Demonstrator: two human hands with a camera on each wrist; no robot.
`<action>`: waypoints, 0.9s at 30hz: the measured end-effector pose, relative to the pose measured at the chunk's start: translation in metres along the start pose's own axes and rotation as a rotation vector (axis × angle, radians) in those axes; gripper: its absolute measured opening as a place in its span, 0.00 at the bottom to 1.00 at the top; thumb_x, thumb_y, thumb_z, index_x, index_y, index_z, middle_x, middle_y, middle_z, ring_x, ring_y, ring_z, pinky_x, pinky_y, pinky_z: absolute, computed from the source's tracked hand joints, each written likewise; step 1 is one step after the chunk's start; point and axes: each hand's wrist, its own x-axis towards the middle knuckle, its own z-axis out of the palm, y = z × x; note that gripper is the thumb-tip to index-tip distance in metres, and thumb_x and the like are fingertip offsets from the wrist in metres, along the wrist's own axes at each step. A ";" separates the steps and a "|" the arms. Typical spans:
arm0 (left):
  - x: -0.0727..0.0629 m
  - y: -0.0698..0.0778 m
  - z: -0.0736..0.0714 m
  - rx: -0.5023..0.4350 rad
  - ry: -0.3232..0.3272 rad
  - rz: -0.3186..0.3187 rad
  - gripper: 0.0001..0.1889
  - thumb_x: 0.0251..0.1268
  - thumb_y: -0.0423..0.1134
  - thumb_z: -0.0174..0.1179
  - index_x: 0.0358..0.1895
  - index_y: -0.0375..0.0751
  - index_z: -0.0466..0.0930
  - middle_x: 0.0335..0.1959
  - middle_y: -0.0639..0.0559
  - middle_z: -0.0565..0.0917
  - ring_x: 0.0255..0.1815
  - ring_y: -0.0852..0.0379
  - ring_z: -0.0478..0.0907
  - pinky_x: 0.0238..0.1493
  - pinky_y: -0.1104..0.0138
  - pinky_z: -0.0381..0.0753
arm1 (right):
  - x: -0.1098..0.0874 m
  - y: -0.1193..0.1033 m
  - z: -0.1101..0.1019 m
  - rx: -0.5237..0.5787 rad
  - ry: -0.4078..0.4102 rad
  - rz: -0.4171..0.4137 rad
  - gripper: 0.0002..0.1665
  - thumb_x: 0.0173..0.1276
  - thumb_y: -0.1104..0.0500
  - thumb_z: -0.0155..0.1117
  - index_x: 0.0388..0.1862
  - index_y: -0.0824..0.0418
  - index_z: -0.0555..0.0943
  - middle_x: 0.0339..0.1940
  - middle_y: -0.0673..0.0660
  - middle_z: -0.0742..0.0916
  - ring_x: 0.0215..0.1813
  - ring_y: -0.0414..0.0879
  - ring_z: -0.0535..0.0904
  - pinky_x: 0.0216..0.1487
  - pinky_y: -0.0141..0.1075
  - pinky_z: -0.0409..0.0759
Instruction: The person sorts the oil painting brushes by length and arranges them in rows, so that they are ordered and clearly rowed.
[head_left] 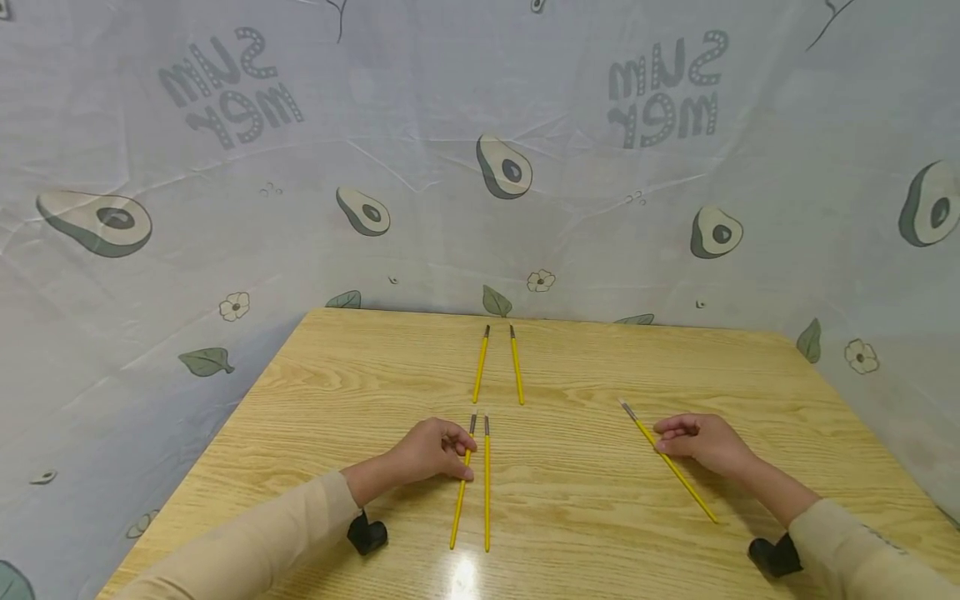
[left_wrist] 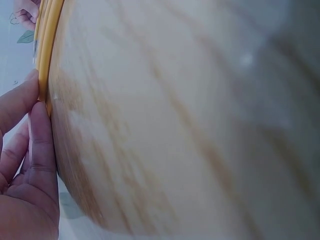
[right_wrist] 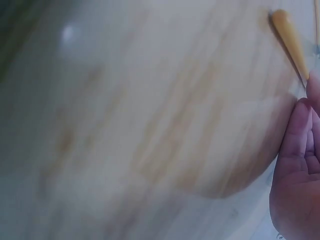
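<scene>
Low in the head view, my left hand [head_left: 431, 452] pinches a yellow-handled paintbrush [head_left: 457, 518] between thumb and fingers, bristle end pointing away from me. Just right of it lies a second yellow paintbrush [head_left: 487, 500], nearly parallel. On the right side of the table, my right hand [head_left: 712, 444] pinches another paintbrush [head_left: 692, 487] near its upper part; this one slants, bristles toward the back left. In the left wrist view the fingertips meet at the yellow handle [left_wrist: 46, 65]. The right wrist view has thumb and finger at the tapering handle [right_wrist: 290, 37].
Two more yellow paintbrushes, a left one [head_left: 481, 367] and a right one [head_left: 517, 367], lie toward the back edge of the wooden table [head_left: 360, 375]. Behind the table hangs a pale cloth [head_left: 420, 100] printed with avocados. Black wrist devices [head_left: 367, 533] sit under both forearms.
</scene>
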 end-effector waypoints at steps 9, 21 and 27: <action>0.001 0.001 0.000 -0.007 -0.006 0.006 0.15 0.49 0.32 0.76 0.41 0.38 0.86 0.33 0.51 0.79 0.27 0.60 0.74 0.28 0.71 0.76 | -0.002 0.002 0.001 0.001 0.009 0.012 0.25 0.64 0.55 0.70 0.54 0.71 0.80 0.40 0.56 0.84 0.41 0.46 0.79 0.38 0.34 0.79; 0.000 -0.001 -0.001 0.001 -0.020 0.001 0.14 0.50 0.34 0.75 0.42 0.40 0.86 0.33 0.52 0.80 0.27 0.60 0.74 0.29 0.70 0.76 | -0.006 -0.005 0.005 -0.125 0.019 -0.006 0.24 0.62 0.51 0.72 0.52 0.65 0.84 0.40 0.53 0.86 0.42 0.46 0.80 0.39 0.35 0.79; -0.001 0.000 -0.002 0.001 -0.017 -0.002 0.15 0.50 0.34 0.75 0.42 0.39 0.85 0.34 0.51 0.80 0.29 0.58 0.74 0.29 0.69 0.77 | -0.005 -0.015 0.009 -0.156 0.030 -0.017 0.22 0.60 0.54 0.74 0.49 0.65 0.85 0.37 0.51 0.86 0.39 0.45 0.80 0.36 0.35 0.80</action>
